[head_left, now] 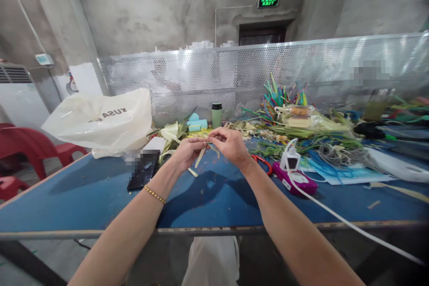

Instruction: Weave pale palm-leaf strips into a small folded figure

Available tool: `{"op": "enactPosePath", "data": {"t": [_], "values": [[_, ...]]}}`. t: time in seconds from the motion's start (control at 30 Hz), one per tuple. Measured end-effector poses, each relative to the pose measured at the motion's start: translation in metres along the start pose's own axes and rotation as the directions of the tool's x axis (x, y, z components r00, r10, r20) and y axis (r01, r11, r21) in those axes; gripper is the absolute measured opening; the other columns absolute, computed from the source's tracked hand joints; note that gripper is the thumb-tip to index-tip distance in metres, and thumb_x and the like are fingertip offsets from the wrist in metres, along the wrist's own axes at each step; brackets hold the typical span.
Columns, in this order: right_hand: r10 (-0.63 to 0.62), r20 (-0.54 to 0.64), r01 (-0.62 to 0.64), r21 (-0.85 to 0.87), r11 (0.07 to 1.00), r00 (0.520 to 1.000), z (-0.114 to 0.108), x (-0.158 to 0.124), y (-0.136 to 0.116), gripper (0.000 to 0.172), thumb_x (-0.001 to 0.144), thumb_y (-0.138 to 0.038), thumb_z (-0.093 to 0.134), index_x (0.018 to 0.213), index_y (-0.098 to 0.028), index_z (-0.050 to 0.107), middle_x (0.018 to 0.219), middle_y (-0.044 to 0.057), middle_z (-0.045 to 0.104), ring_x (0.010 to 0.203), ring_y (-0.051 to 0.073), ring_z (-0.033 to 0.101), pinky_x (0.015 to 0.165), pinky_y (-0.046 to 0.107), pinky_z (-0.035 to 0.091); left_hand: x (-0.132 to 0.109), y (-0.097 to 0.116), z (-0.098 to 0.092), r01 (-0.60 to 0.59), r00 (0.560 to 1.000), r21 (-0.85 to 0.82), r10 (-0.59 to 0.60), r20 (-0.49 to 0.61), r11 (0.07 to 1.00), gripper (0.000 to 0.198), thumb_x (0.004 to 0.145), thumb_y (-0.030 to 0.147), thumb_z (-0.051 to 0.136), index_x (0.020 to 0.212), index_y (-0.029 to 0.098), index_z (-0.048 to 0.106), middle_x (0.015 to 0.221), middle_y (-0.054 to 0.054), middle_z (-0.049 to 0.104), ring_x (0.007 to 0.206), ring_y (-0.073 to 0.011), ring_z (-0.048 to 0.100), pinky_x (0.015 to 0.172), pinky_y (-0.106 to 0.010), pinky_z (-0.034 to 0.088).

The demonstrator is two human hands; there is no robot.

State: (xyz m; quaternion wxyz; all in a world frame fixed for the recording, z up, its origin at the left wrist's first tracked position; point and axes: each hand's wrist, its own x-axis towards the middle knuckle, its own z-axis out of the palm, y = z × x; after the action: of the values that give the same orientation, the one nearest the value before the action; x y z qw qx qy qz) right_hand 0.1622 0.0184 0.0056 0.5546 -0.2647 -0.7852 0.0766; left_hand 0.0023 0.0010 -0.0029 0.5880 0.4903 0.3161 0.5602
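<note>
Above the middle of the blue table point(114, 203), my two hands meet fingertip to fingertip. My left hand point(188, 152) pinches pale, flat husk-like strips point(200, 158), whose ends hang below the fingers. From the other side, my right hand point(230, 144) pinches the same bundle with thumb and forefinger. Fingers hide how the strips join. Another short pale strip point(192, 172) lies on the table just below the left hand. Behind that hand rests a heap of pale and green husks point(170, 132).
At left are a black tablet point(144, 170) and a large white plastic bag point(100, 118). Red scissor handles point(268, 165), a purple power strip point(295, 179) with a white cable, and tangled cords point(342, 154) lie right. A green bottle point(216, 116) stands behind my hands, before a perforated metal screen point(194, 80).
</note>
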Motion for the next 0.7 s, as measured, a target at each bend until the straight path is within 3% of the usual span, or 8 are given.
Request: {"op": "enactPosePath", "data": {"t": [0.2,0.7], "values": [[-0.165,0.067,0.170,-0.090,0.981,0.984,-0.0008,0.0002,0.0049,0.011,0.084,-0.019,0.061,0.083,-0.018,0.072,0.079,0.004,0.068,0.070,0.013,0.060,0.066,0.024,0.044,0.0019,0.0010,-0.0020,-0.058,0.998,-0.044,0.058,0.001,0.997,0.011,0.055,0.008,0.075,0.064,0.009,0.069,0.062,-0.005,0.065,0.057,-0.0094,0.055,0.058,-0.022,0.039],[-0.183,0.104,0.189,-0.045,0.981,0.978,-0.0007,0.0003,0.0079,0.016,0.085,-0.019,0.060,0.091,-0.022,0.075,0.089,0.005,0.070,0.083,0.016,0.064,0.076,0.027,0.048,0.0026,0.0023,-0.0025,-0.066,0.998,-0.073,0.066,-0.011,0.995,0.016,0.054,0.008,0.076,0.067,0.010,0.067,0.065,-0.003,0.064,0.060,-0.0084,0.054,0.058,-0.022,0.037]]}}
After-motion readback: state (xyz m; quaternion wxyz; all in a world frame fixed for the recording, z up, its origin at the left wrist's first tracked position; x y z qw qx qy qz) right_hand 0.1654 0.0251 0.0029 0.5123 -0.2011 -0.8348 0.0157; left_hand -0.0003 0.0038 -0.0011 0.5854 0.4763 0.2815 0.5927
